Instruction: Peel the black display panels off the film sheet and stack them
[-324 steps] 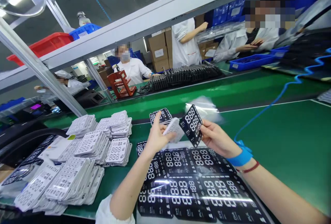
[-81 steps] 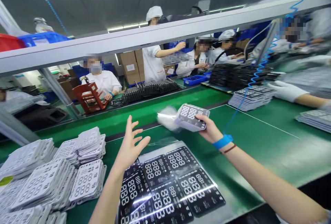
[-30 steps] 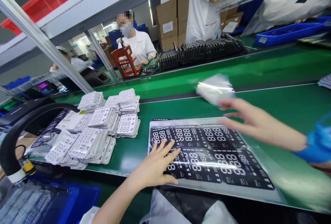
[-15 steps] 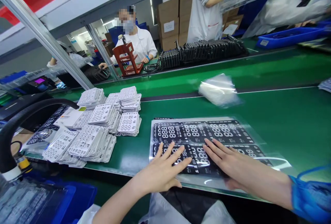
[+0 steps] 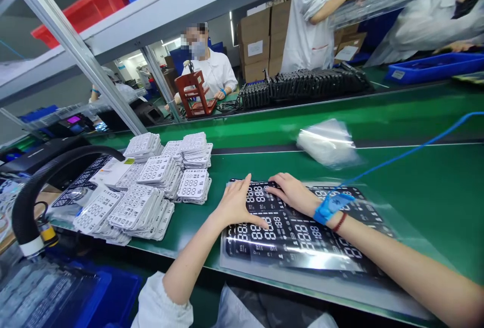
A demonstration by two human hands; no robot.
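A black printed sheet [image 5: 264, 234] with rows of clear digit symbols lies on the green bench, with clear film around and beneath it. My left hand [image 5: 239, 202] rests on the sheet's far left corner, thumb stretched away from the fingers. My right hand [image 5: 293, 192] lies at its far edge near the middle, fingertips pointing left and slightly bent, thumb apart. A blue wrist strap [image 5: 333, 208] circles my right wrist, and its cord runs off to the right. Left of the sheet stand several stacks of white display cards [image 5: 130, 207].
A crumpled clear plastic bag [image 5: 328, 142] lies beyond the sheet. A black flexible hose [image 5: 22, 202] arches at the left. Across the bench, a person sits behind a red-brown fixture [image 5: 193, 95], beside a row of black parts [image 5: 306, 86]. A metal shelf post [image 5: 81, 48] slants down at left.
Both hands have slid away from me to the sheet's far edge, and my right hand has moved left. The blue cord now stretches across the right side. The view has shifted slightly.
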